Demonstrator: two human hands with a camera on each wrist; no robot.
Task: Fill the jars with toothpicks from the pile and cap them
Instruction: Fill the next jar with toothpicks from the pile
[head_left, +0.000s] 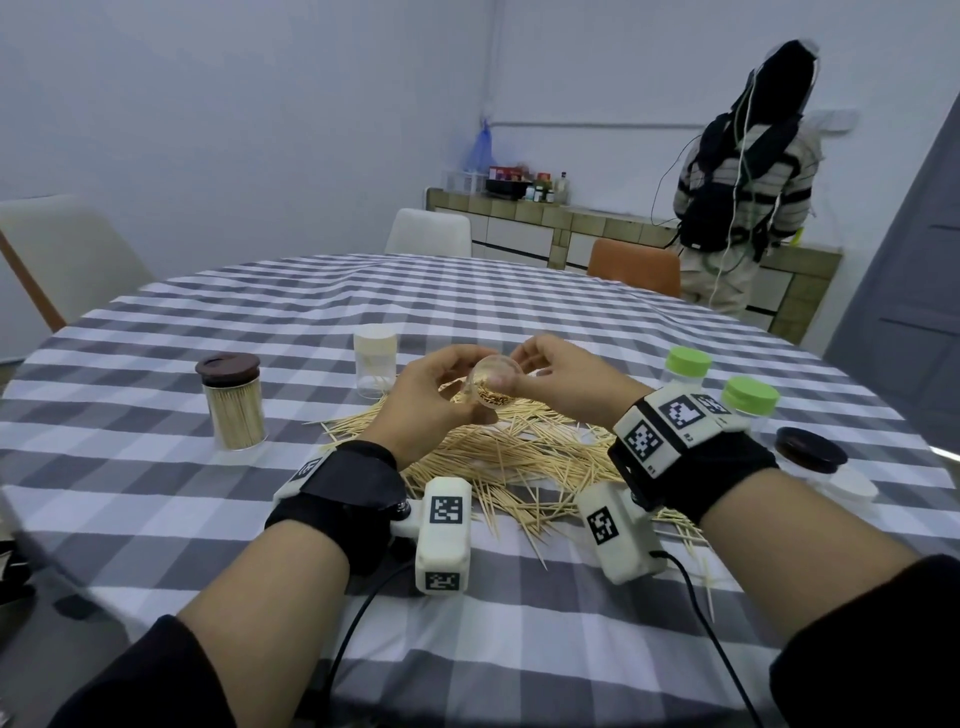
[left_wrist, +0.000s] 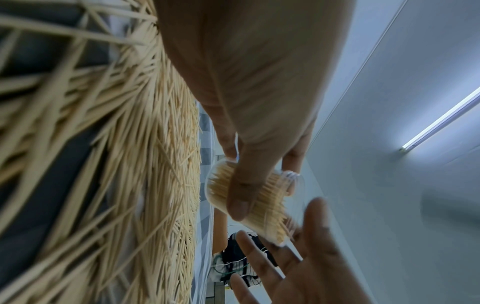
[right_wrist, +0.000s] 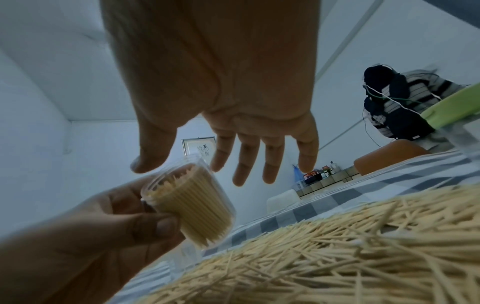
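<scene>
My left hand (head_left: 431, 397) grips a small clear jar (head_left: 491, 387) packed with toothpicks and holds it tilted above the toothpick pile (head_left: 519, 462). The jar (right_wrist: 192, 201) has no cap, and its open mouth faces my right hand (head_left: 550, 374). In the right wrist view that hand (right_wrist: 221, 82) is open with fingers spread, its thumb close to the jar's rim, holding nothing. The left wrist view shows my left hand (left_wrist: 259, 82) with its thumb across the jar (left_wrist: 267, 201), and the right palm (left_wrist: 311, 257) just beyond it.
A full jar with a brown lid (head_left: 234, 405) stands at the left. A white-capped jar (head_left: 375, 364) is behind the pile. Two green-capped jars (head_left: 688, 364) (head_left: 750, 397) and a brown lid (head_left: 810, 449) sit at the right. A person (head_left: 743, 197) stands at the far counter.
</scene>
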